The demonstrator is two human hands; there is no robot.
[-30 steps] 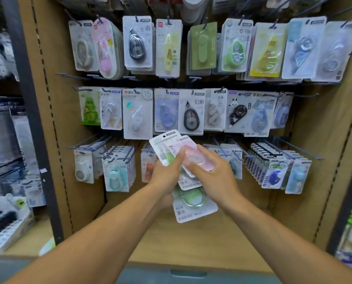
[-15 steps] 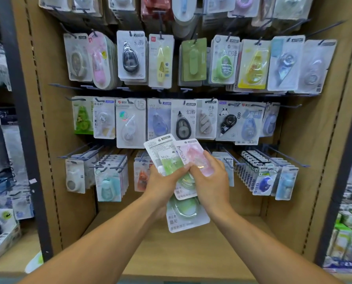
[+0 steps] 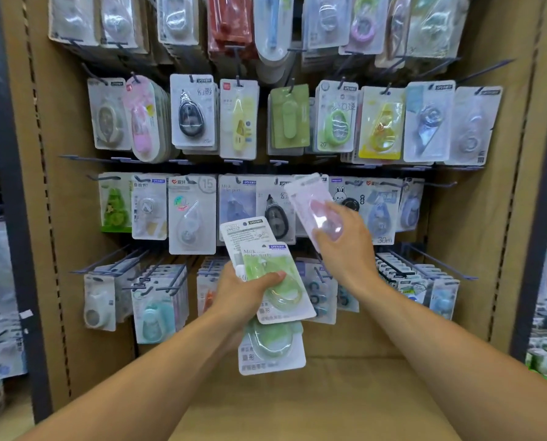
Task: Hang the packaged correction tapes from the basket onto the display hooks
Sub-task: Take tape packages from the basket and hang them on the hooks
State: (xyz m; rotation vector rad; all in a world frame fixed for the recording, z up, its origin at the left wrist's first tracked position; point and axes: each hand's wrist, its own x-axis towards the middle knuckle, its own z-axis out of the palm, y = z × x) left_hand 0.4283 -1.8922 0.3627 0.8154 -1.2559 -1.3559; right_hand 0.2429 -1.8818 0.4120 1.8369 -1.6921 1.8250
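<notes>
My left hand (image 3: 245,292) grips a fanned stack of green correction tape packs (image 3: 273,281), with one more green pack (image 3: 270,346) hanging below the palm. My right hand (image 3: 342,246) holds a single pink correction tape pack (image 3: 313,206) lifted up and to the right of the stack, in front of the middle row of the display. The pink pack is tilted and blurred. Display hooks (image 3: 437,265) stick out from the brown pegboard in rows, most carrying packaged tapes. The basket is out of view.
The pegboard (image 3: 476,218) is packed with hanging tape packs in four rows. Long bare hooks (image 3: 106,259) jut out at the lower left and lower right. A brown shelf (image 3: 345,393) lies below my arms. Dark uprights (image 3: 14,218) frame the bay, with other stocked shelves on both sides.
My right hand has pulled the pink pack off the stack and raised it up and to the right. My left hand keeps the green packs. The view has tilted upward toward the display.
</notes>
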